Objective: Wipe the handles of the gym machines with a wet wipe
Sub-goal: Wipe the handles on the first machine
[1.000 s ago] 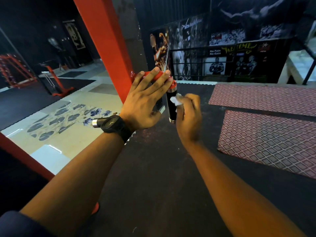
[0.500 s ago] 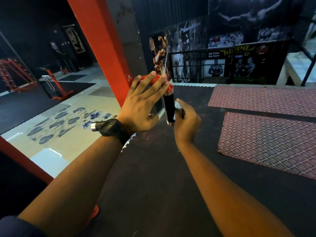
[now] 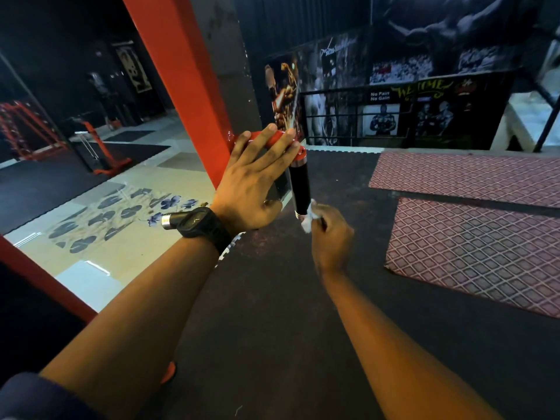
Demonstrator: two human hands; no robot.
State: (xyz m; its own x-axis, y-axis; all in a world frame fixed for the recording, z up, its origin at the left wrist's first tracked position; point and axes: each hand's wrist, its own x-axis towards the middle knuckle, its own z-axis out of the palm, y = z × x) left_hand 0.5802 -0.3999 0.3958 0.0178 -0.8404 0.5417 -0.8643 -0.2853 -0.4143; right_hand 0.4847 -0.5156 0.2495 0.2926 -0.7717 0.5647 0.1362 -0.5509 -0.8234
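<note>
My right grip pinches the wipe between thumb and curled fingers, and the white wad touches the bottom end of the handle, right at its metal cap. The handle is a black sleeve hanging down from a red bar. My left grip lies across that bar with its fingers straight, grasping nothing and only pressing to steady it. I judge the step in hand to be cleaning the sleeve's lower end. To do it well I would wrap the wipe right round the sleeve rather than dab with a corner. Then I would draw it along the whole length up to the collar, turning the wrist so the far side, which I cannot see from here, gets covered too. The left grip should bear down firmly so the handle does not swing away under the rubbing. A watch sits on the left wrist. Behind stands a red post, below lies the dark floor, and patterned mats lie off to the right.
</note>
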